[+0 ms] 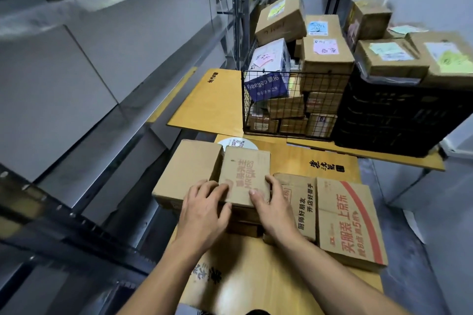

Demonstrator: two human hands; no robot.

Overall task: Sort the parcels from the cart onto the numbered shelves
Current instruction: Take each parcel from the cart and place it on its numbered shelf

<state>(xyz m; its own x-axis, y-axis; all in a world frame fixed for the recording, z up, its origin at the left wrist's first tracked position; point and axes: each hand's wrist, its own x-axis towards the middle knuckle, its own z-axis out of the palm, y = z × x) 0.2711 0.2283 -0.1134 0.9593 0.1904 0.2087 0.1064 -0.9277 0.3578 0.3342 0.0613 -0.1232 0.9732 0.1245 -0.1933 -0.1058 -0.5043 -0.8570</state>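
Laid nearest, under both forearms: yellow cardboard sheet (256,279).

Gripped from both sides: small printed carton (245,174). Clasped at its left top edge by the curled fingers of the left hand (204,203). Clasped on the right by the right hand (275,203), thumb on the lid and fingers round the side. Held so, by judgement, for a level lift. Sat atop a low stack, touching a plain carton (189,169) on its left, not yet on any shelf.

Lay just right of the right hand: flattened cartons (350,222) with red print. Judged no bar to a straight lift.

Stood farther off: wire basket cart (258,100), packed with parcels. Leaned inside against its near mesh: purple-and-white box (268,71). Piled above its rim: labelled parcels (325,51). Stood close on its right: black crate (399,115), topped with crate-top parcels (391,59). Heaped loosely; judged liable to slide if drawn from below.

Ran along the left, near to far: metal shelving (76,79), numbers not legible. Judged the destination. Stood between carton and shelves: dark perforated rail (64,215), to be cleared on the swing left.
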